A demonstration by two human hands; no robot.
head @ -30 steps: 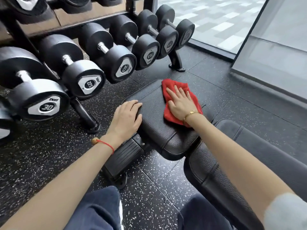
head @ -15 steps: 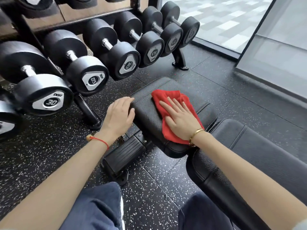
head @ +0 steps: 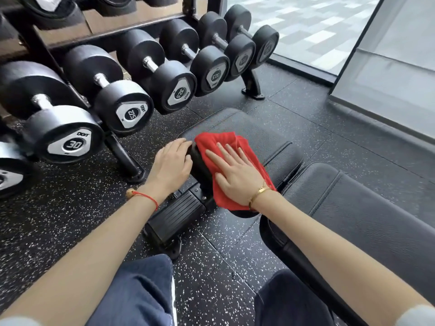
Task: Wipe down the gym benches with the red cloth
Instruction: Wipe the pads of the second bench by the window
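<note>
Resting on the near left edge of the black padded seat section of the bench [head: 259, 135], the left hand [head: 170, 164] lies with its fingers loosely bent over the rim of the pad, gripping nothing else; a thin red string bracelet [head: 146, 196] circles its wrist. To the left of it, a row of black round-headed dumbbells [head: 122, 100] sits on a dark metal rack [head: 124, 158], with end plates marked 30, 27.5 and 32.5 facing the camera. Below the left hand, a black ribbed foot piece [head: 174, 215] of the bench frame stands on the black speckled rubber floor [head: 58, 222]. Just right of the left hand, the red cloth [head: 219, 140] is spread over the left part of the seat pad, and its lower edge hangs past the pad's near rim. The right hand [head: 235, 175] lies flat on top of the cloth with fingers straight and slightly spread, pressing it against the pad; a gold bracelet [head: 257, 194] sits on that wrist. Further right, a second black padded section [head: 353, 208] of the bench runs toward the lower right, separated from the seat by a narrow gap. Beyond it, a grey glass panel [head: 388, 74] meets the floor. Blue trouser knees [head: 141, 290] show at the bottom.
</note>
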